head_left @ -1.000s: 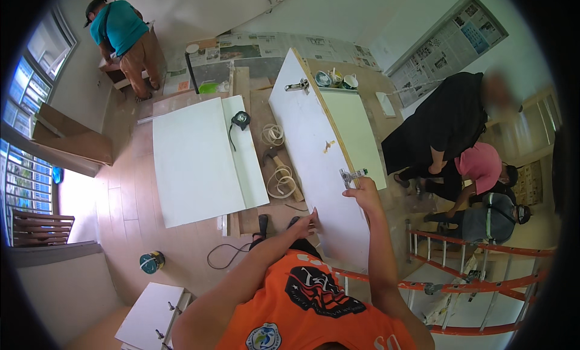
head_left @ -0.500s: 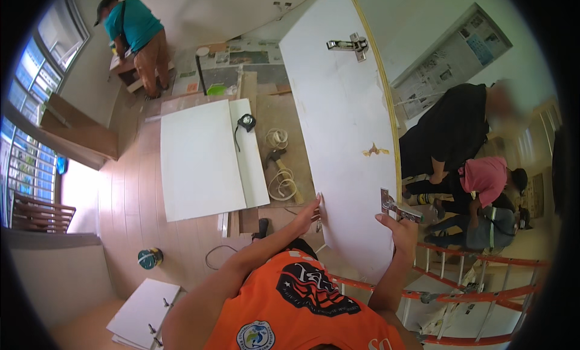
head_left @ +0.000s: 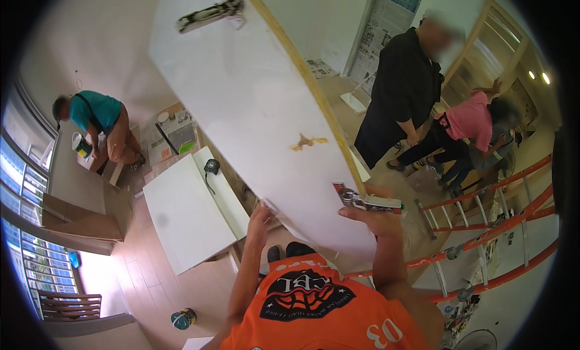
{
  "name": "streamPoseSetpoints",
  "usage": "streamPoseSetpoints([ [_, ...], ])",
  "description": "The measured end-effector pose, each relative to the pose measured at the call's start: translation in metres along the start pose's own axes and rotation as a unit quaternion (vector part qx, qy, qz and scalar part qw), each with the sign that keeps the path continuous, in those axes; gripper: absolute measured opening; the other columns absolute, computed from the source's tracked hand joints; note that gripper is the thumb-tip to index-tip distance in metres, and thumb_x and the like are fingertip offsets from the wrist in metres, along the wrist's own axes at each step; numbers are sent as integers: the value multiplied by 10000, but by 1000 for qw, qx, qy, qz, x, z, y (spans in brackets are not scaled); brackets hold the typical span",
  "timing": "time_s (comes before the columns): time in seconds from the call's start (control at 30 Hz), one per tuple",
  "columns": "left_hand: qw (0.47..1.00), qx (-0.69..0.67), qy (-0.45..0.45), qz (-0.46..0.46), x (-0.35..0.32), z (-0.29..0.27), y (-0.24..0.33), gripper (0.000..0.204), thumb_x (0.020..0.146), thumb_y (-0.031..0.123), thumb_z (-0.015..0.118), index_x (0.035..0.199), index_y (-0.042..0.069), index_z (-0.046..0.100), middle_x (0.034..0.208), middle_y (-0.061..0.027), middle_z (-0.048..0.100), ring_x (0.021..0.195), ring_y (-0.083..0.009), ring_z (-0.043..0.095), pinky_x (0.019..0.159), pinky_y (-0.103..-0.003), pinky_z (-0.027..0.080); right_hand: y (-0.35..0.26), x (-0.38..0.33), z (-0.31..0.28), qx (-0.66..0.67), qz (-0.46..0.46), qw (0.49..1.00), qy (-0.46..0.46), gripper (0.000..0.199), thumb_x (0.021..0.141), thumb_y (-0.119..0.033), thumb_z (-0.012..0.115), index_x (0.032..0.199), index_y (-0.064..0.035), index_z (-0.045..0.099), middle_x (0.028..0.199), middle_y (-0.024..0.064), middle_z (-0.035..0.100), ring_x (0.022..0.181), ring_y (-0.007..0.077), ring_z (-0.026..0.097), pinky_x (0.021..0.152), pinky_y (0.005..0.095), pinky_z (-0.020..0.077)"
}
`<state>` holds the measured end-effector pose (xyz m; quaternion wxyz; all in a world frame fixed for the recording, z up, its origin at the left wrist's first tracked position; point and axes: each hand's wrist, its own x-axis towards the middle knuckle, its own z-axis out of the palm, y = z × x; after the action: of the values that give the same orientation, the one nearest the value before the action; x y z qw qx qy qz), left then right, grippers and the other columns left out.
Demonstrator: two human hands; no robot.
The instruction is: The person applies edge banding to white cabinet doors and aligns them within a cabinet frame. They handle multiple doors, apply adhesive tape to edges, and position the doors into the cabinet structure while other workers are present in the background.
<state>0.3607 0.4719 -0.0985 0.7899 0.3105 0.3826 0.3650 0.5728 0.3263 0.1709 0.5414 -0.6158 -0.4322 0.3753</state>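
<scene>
Panel [head_left: 254, 102] swung up and left since earlier, now slanted right of boards [head_left: 187, 214] | right hand [head_left: 382, 224]: fingers gripping its edge; left hand [head_left: 260, 222]: fingers touching opposite edge, grip unclear | two hinges [head_left: 211, 13] seem mounted; panel not yet set down

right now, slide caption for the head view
Right hand holds a metal-hinged white panel, left hand at its edge.

Two hands, the left hand [head_left: 260, 221] and the right hand [head_left: 382, 223], are on one white panel [head_left: 248, 102], where I count two metal hinges [head_left: 212, 13] [head_left: 365, 201]. Two more white boards [head_left: 187, 211] [head_left: 225, 196] lie together, carrying one tape measure [head_left: 211, 166]. Four other people [head_left: 96, 111] [head_left: 400, 84] [head_left: 468, 120] [head_left: 492, 155] are here, one each in teal, black, pink and grey. Two buckets [head_left: 81, 144] [head_left: 183, 318] show.
</scene>
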Motion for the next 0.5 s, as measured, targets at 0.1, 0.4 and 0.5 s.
streamPoseSetpoints([
  [0.1,995,42,67,58,-7,-31,14,528,1048,417,488,1372,4,550,1270,-103,642,1155,-219,603,1061,-364,418,-6,20,-8,-80,-48,992,-81,514,698,-33,868,1175,34,690,923,44,715,800,89,612,755,271,535],
  [0.4,956,12,186,227,-79,-35,34,528,1036,360,538,1376,-43,544,1339,-120,612,1260,-205,551,1085,-361,417,21,43,-4,51,-54,997,8,660,599,72,862,1176,9,547,1086,149,640,948,197,622,807,374,562],
  [0.5,935,35,266,234,-129,-29,32,522,1015,368,583,1363,-20,579,1249,-72,655,1129,-158,588,1005,-323,454,4,41,14,104,-61,991,-62,538,658,71,808,1139,39,570,1035,161,646,910,200,632,795,391,565],
])
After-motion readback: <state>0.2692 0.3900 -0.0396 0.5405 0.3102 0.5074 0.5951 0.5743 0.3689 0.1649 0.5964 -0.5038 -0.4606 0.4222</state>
